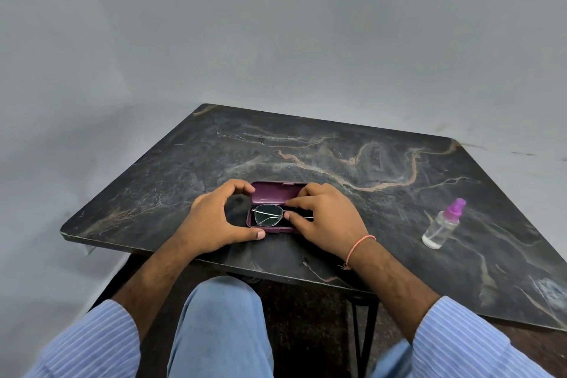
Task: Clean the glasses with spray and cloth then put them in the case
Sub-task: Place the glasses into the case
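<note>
The case (276, 198) sits open on the dark marbled counter (368, 163), close to its near edge, lid raised toward the far side. The glasses (270, 215) lie inside the lower tray; one lens and its thin metal rim are plainly visible, the other half is hidden under the right hand (325, 218).

Left hand (214, 218): curved around the left end of the case, fingers (242, 186) loosely spread and hooked over the lid's left corner, thumb stretched along the counter just in front of the tray. It grips nothing firmly — it appears to steady the case only.

Right hand: laid over the right half of the case, fingers bent, thumb and forefinger tips resting on the frame near the bridge. Whether they pinch the frame or merely touch it cannot be told. A thin pink cord (359, 247) circles this wrist.

The spray bottle (441, 225) — clear body, purple nozzle, a little liquid at the bottom — stands on the counter well to the right, apart from both hands.

Both forearms are bare below rolled blue striped sleeves (478, 344). A knee in light blue trousers (221, 325) shows below the counter edge, beside a black leg (365, 337) of the counter. A plain grey wall (276, 24) rises behind.
</note>
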